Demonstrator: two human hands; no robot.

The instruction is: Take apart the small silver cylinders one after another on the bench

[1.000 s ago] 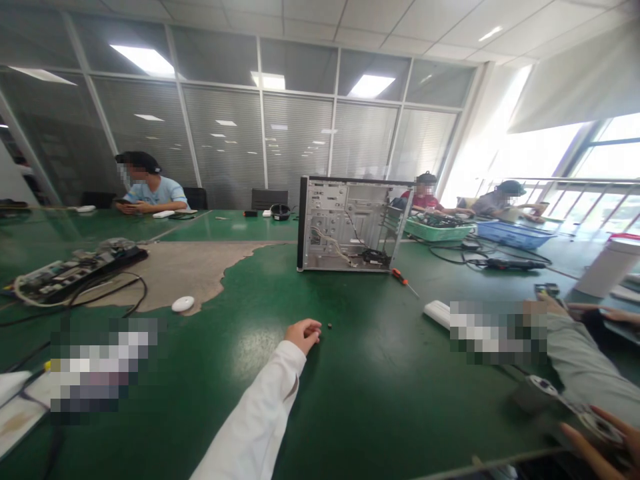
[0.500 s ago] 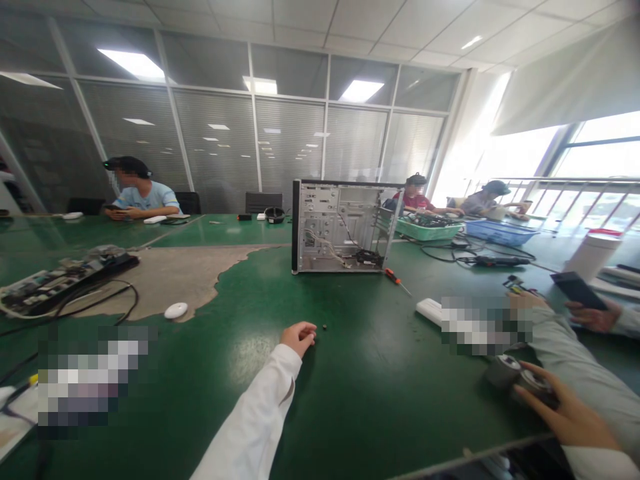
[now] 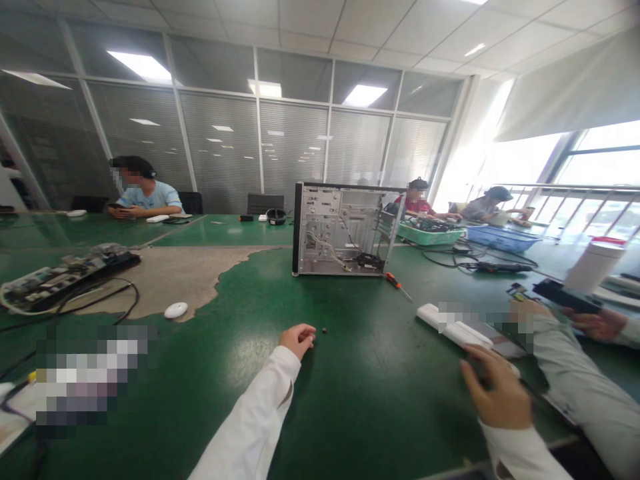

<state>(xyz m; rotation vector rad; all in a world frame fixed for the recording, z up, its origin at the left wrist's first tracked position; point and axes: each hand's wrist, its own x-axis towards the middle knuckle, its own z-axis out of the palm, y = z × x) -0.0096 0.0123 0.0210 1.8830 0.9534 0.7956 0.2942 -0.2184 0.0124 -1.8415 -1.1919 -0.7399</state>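
While two hands [image 3: 299,340] flank one speck [image 3: 324,331], one case [image 3: 345,230] (open) beyond, one screwdriver [image 3: 394,281].

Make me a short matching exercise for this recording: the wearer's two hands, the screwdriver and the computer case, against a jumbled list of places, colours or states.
1. Left hand
2. Right hand
3. Screwdriver
4. Computer case

A. Open at the side, showing its inside
B. Near the long white object
C. Partly orange
D. Beside the tiny dark piece

Pairs: 1-D, 2-B, 3-C, 4-A
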